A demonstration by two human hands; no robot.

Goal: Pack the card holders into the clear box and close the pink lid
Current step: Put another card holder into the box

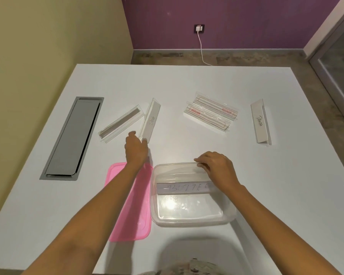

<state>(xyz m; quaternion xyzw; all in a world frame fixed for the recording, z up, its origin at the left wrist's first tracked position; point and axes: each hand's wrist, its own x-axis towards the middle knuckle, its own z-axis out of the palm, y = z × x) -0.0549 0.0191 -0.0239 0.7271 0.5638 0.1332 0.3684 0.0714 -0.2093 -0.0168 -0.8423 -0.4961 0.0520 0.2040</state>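
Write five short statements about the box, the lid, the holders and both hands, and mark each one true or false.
1. The pink lid is closed on the clear box. False: it lies flat on the table, left of the box.
2. One holder, marked BUTTE..., is already in the box. True.
3. The left hand touches the near end of the DOG holder. True.
4. The right hand holds the PANDA holder. False: it rests on the box's far rim; that holder lies alone at the right.
5. The box is full. False: several holders are on the table.
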